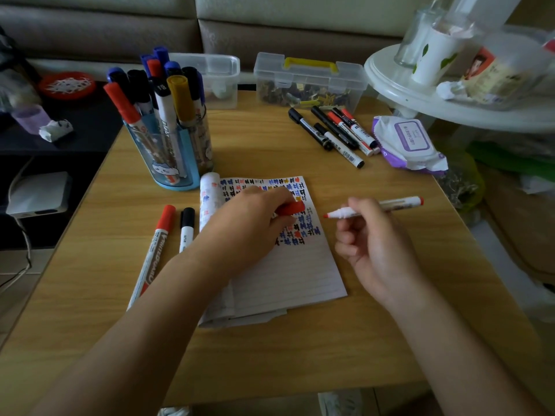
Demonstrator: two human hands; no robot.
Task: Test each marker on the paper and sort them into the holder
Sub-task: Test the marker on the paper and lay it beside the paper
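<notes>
Reaching over the wooden surface [270, 355], both of my hands are busy at the lined paper [294, 271], which lies flat in front of me with its upper half covered in small red, blue and black test marks; my left hand [249, 223] rests on that page with its fingers curled round a red cap [291, 209]; my right hand [369, 241] pinches the barrel of the uncapped red marker [390, 205], held nearly level, its bare tip pointing left and hanging just beside the paper's right edge; left of the paper lie a red-capped whiteboard marker [153, 253] and a black-capped marker [186, 229], side by side, caps away from me; beyond them the blue holder [168, 157] stands upright just past the paper's top left corner, packed with markers in red, blue, black and yellow caps; farther right a loose group of black and red markers [333, 133] lies on the surface, touching a pack of wipes [408, 142]; at the far edge stand two clear plastic boxes [309, 82], the right one with a yellow handle.
</notes>
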